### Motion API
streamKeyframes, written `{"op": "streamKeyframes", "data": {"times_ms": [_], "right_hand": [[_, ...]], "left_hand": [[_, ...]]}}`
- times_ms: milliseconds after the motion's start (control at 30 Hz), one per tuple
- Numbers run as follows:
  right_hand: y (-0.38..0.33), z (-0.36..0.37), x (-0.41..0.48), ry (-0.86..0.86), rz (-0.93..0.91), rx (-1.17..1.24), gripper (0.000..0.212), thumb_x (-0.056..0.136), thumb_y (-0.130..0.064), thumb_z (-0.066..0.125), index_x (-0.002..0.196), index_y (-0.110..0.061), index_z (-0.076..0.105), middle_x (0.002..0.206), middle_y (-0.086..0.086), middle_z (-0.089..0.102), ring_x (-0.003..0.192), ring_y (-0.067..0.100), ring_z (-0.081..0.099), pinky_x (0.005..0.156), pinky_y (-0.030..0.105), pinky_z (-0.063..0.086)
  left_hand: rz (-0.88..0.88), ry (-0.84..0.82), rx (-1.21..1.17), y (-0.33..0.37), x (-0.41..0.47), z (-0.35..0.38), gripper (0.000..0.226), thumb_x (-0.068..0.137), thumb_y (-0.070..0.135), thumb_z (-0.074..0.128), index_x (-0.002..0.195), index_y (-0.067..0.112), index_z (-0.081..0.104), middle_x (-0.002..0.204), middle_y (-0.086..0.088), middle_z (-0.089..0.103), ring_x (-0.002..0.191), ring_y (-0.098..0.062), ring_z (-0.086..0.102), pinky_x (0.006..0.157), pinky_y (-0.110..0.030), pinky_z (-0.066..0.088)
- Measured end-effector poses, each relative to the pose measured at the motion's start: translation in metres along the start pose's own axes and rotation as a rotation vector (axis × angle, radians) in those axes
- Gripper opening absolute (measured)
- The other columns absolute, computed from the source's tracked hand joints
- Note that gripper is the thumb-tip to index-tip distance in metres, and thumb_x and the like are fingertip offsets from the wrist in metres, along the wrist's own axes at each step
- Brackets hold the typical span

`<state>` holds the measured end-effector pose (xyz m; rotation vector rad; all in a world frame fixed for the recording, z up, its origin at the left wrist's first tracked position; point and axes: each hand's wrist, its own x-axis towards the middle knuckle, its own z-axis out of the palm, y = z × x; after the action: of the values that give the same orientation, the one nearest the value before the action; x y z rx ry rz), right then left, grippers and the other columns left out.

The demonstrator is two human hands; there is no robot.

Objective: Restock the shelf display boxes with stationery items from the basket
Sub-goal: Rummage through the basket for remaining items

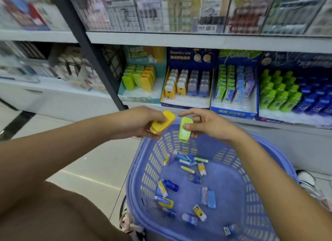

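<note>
My left hand [142, 123] grips a yellow eraser case [162, 122] above the far rim of the blue basket [280, 170]. My right hand [210, 123] pinches a lime-green eraser case [185, 129] next to it; the two cases are apart. Several small stationery items [190, 179] lie scattered on the basket floor. On the lower shelf stands a teal display box [125, 92] with green and yellow cases, directly beyond my hands. Right of it are a navy box [186, 105] of animal-shaped items, a blue box [233, 113] of packets and a dark blue box [291, 120] of green and blue items.
A black shelf upright [89, 48] slants down to the left of the teal box. The upper shelf [197, 41] holds packaged goods behind clear fronts. A white shoe [307, 181] shows right of the basket. Pale floor tiles [86, 161] lie to the left.
</note>
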<state>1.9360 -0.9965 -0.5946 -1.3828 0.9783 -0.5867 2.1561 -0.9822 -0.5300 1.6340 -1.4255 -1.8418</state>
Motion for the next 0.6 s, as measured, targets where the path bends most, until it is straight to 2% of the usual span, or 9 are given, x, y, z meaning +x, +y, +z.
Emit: {"op": "streamKeyframes", "data": {"times_ms": [67,167,233,333,400,467,600], "right_hand": [[-0.017,0.01,0.01,0.104,-0.113,-0.024,0.027,0.087,-0.003,0.061,0.112,-0.014,0.061,0.081,0.011,0.062,0.061,0.018,0.059,0.06,0.022,0.054],[-0.039,0.024,0.035,0.276,-0.237,-0.198,0.025,0.086,-0.01,0.066,0.107,-0.023,0.065,0.099,0.011,0.06,0.069,0.022,0.061,0.07,0.026,0.056],[-0.054,0.032,0.059,0.383,-0.311,-0.333,0.026,0.084,-0.013,0.068,0.109,-0.022,0.065,0.096,0.007,0.062,0.068,0.018,0.056,0.068,0.024,0.052],[-0.076,0.047,0.103,0.522,-0.421,-0.475,0.029,0.078,-0.015,0.073,0.106,-0.018,0.065,0.08,-0.01,0.058,0.065,0.007,0.051,0.066,0.016,0.043],[-0.088,0.057,0.134,0.553,-0.459,-0.55,0.03,0.074,-0.015,0.075,0.103,-0.016,0.066,0.079,-0.008,0.058,0.066,0.009,0.05,0.066,0.021,0.042],[-0.095,0.064,0.162,0.544,-0.448,-0.668,0.031,0.074,-0.015,0.075,0.104,-0.016,0.067,0.087,0.0,0.065,0.073,0.012,0.052,0.07,0.026,0.044],[-0.089,0.066,0.2,0.494,-0.336,-0.852,0.03,0.079,-0.017,0.072,0.108,-0.015,0.066,0.105,0.008,0.067,0.094,0.025,0.061,0.08,0.032,0.048]], "left_hand": [[0.036,0.102,-0.202,0.005,-0.013,-0.02,0.015,0.088,0.022,0.056,0.078,0.011,0.056,0.069,-0.007,0.058,0.062,-0.018,0.066,0.071,-0.031,0.058],[0.028,0.114,-0.434,0.004,-0.024,-0.043,0.02,0.093,0.022,0.045,0.086,0.01,0.06,0.081,-0.013,0.071,0.074,-0.024,0.073,0.068,-0.029,0.06],[0.022,0.127,-0.495,0.002,-0.026,-0.055,0.019,0.093,0.02,0.043,0.092,0.009,0.058,0.087,-0.019,0.073,0.076,-0.026,0.073,0.067,-0.028,0.06],[0.027,0.193,-0.581,-0.007,-0.026,-0.071,0.017,0.093,0.018,0.044,0.094,0.007,0.055,0.073,-0.014,0.071,0.061,-0.02,0.071,0.054,-0.024,0.058],[0.027,0.226,-0.601,-0.016,-0.025,-0.083,0.015,0.092,0.018,0.045,0.091,0.007,0.054,0.065,-0.009,0.066,0.051,-0.015,0.064,0.048,-0.02,0.054],[0.014,0.231,-0.591,-0.024,-0.025,-0.092,0.016,0.094,0.018,0.044,0.091,0.007,0.055,0.062,-0.005,0.061,0.048,-0.012,0.057,0.047,-0.018,0.051],[0.002,0.217,-0.545,-0.032,-0.027,-0.101,0.025,0.098,0.019,0.044,0.105,0.004,0.062,0.066,-0.002,0.062,0.053,-0.01,0.053,0.048,-0.018,0.05]]}}
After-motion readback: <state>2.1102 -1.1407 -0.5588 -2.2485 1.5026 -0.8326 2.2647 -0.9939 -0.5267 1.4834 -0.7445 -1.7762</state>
